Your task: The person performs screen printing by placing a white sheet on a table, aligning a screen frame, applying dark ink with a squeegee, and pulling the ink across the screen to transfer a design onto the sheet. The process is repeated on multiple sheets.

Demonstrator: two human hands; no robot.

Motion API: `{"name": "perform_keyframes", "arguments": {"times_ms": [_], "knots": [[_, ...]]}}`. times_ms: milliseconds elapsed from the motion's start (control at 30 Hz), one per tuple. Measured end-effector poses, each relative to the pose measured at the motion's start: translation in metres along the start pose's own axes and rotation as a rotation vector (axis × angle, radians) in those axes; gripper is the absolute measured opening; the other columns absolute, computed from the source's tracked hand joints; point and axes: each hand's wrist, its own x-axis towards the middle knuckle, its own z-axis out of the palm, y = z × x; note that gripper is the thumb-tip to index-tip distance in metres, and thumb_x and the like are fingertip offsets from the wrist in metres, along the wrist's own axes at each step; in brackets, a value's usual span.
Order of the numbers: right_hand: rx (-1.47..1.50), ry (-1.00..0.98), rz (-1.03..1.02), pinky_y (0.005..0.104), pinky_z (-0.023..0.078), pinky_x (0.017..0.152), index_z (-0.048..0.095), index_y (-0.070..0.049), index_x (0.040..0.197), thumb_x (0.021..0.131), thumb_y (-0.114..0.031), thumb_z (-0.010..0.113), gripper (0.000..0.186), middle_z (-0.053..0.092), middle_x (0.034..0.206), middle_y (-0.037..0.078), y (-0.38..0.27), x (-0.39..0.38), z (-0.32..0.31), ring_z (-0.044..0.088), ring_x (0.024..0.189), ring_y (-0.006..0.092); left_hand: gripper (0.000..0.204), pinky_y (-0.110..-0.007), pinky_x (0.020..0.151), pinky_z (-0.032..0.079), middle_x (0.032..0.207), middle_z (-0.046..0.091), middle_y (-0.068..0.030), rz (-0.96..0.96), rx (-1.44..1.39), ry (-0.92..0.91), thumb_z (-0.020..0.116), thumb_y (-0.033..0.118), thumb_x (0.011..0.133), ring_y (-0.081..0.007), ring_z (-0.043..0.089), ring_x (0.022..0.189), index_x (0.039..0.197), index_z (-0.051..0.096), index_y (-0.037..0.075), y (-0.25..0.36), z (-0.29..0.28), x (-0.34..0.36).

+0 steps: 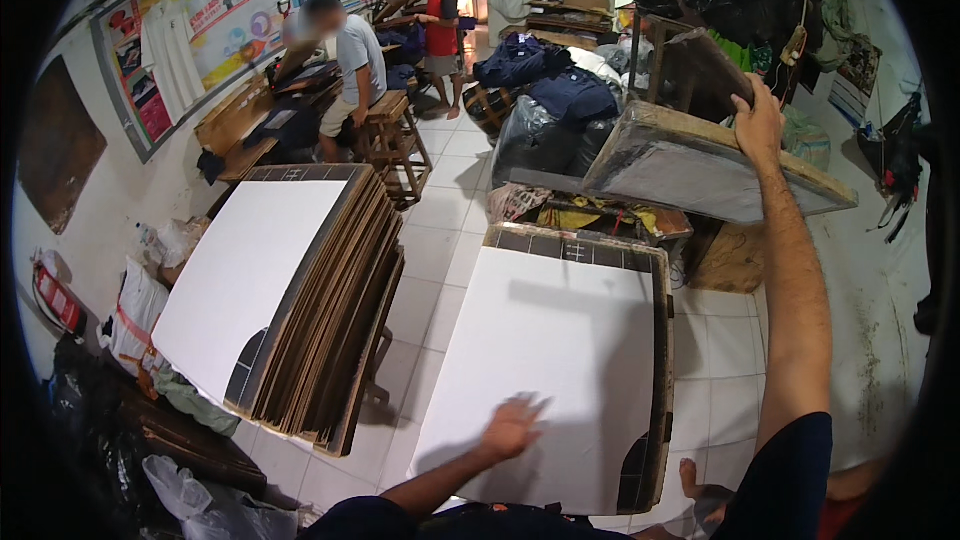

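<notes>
My left hand point(511, 427) is over the white cloth panel point(540, 340) in front of me, its fingers stretched out and slightly blurred; I cannot tell whether it touches the cloth. The panel lies flat on a dark board point(662, 370) with light line marks along its far edge. Up at the right, my right hand point(760, 123) has its fingers wrapped round the upper edge of a wood-framed printing screen point(690, 168). That screen is tilted up beyond the board, its mesh grey and stained.
Left of the board stands a thick stack of brown boards point(345, 310) topped by another white panel point(255, 260). Tiled floor point(435, 270) runs between them. Bagged dark cloth point(560, 105) is piled beyond. Two people work farther back, near a wooden stool point(390, 125).
</notes>
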Motion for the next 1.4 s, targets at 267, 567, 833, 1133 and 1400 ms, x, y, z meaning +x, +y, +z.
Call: {"name": "perform_keyframes", "arguments": {"times_ms": [267,567,833,1133,1400], "knots": [[0.047,0.07,-0.016,0.05,0.044,0.105,0.059,-0.019,0.139,0.095,-0.024,0.067,0.045,0.066,0.13,0.016,0.005,0.006,0.009,0.059,0.125,0.0363,0.078,-0.059,0.12,0.028,0.159,0.039,-0.029,-0.613,0.062,0.272,0.064,0.052,0.096,-0.0443,0.035,0.149,0.157,0.042,0.009,-0.102,0.034,-0.164],[0.081,0.062,0.015,0.0517,0.047,0.096,0.061,-0.013,0.127,0.091,-0.018,0.07,0.038,0.066,0.117,0.02,-0.01,-0.001,-0.006,0.059,0.115,0.0428,0.097,-0.05,0.095,0.053,0.111,0.069,-0.0319,-0.889,0.159,0.393,0.087,0.068,0.068,-0.0447,0.068,0.105,0.119,0.06,-0.009,-0.113,0.024,-0.148],[0.131,0.048,-0.031,0.0541,0.047,0.094,0.062,-0.013,0.122,0.09,-0.016,0.071,0.033,0.069,0.113,0.018,-0.011,0.009,-0.006,0.062,0.113,0.0409,0.098,-0.053,0.086,0.054,0.099,0.072,-0.0302,-0.986,-0.101,0.337,0.083,0.076,0.066,-0.0486,0.07,0.094,0.113,0.058,-0.007,-0.092,-0.025,-0.154],[0.15,0.016,0.024,0.0529,0.048,0.097,0.064,-0.012,0.121,0.089,-0.016,0.072,0.033,0.069,0.117,0.02,-0.015,0.019,-0.005,0.063,0.116,0.0421,0.1,-0.05,0.089,0.054,0.104,0.071,-0.028,-1.07,-0.13,0.269,0.083,0.074,0.067,-0.0446,0.07,0.098,0.119,0.057,-0.007,-0.082,-0.014,-0.146],[0.132,0.044,-0.006,0.0518,0.05,0.095,0.063,-0.012,0.124,0.089,-0.017,0.071,0.036,0.071,0.115,0.022,-0.01,0.027,0.002,0.065,0.114,0.0425,0.103,-0.052,0.092,0.053,0.108,0.07,-0.0307,-1.092,-0.174,0.266,0.085,0.072,0.066,-0.0476,0.069,0.102,0.125,0.053,-0.006,-0.08,-0.025,-0.131]]}}
